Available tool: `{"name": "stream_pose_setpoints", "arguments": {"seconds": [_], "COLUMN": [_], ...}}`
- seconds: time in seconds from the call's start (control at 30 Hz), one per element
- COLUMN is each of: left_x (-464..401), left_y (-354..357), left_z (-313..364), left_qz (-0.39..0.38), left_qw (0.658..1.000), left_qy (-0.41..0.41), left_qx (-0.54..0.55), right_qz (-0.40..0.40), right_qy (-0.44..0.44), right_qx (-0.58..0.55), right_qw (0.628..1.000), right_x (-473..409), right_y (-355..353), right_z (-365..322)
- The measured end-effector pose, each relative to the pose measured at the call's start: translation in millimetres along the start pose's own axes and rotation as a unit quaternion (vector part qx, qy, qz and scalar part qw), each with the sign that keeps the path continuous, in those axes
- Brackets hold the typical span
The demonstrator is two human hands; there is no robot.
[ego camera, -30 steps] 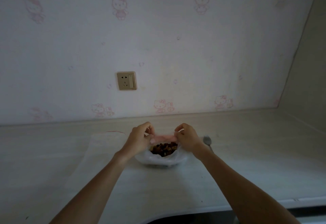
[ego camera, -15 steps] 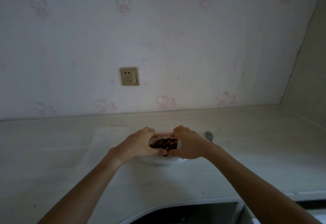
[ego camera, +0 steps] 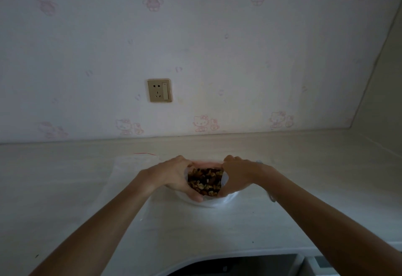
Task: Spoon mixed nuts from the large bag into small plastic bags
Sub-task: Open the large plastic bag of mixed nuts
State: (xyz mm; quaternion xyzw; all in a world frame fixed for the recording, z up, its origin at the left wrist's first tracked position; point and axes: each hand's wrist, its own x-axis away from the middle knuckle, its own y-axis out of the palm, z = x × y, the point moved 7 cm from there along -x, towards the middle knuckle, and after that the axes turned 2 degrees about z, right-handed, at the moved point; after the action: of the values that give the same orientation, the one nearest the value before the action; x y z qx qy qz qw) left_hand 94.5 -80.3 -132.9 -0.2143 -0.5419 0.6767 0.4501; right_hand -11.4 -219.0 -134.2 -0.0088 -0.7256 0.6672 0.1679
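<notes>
On the pale wood-grain countertop (ego camera: 304, 188), I had both hands wrapped around the mouth of the clear plastic bag of mixed nuts (ego camera: 208, 201). My left hand (ego camera: 176, 173) curled its fingers and thumb round the bag's left rim; my right hand (ego camera: 238, 175) gripped the right rim the same way, holding the pink-edged opening wide. The brown mixed nuts (ego camera: 204, 181) showed between my palms. The bag sat on the counter's middle, well short of the wall. A flat transparent plastic sheet or bag (ego camera: 124, 188) lay beneath my left forearm. A beige wall socket (ego camera: 159, 90) was mounted on the cartoon-cat wallpaper (ego camera: 261, 58) behind.
</notes>
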Motion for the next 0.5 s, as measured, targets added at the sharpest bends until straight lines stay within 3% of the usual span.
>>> {"name": "stream_pose_setpoints", "arguments": {"seconds": [0.37,0.5], "left_x": [-52.0,-59.4], "left_y": [-13.8,-11.2], "left_z": [-35.4,-39.2], "left_qz": [0.062,0.052], "left_qw": [0.996,0.998], "left_qy": [-0.036,-0.027], "left_qx": [0.047,0.034], "right_qz": [0.099,0.09], "right_qy": [-0.011,-0.029], "right_qx": [-0.05,-0.035], "right_qw": [0.994,0.995], "right_x": [-45.7,-51.1], "right_y": [-8.8,-0.2], "right_z": [31.5,32.1]}}
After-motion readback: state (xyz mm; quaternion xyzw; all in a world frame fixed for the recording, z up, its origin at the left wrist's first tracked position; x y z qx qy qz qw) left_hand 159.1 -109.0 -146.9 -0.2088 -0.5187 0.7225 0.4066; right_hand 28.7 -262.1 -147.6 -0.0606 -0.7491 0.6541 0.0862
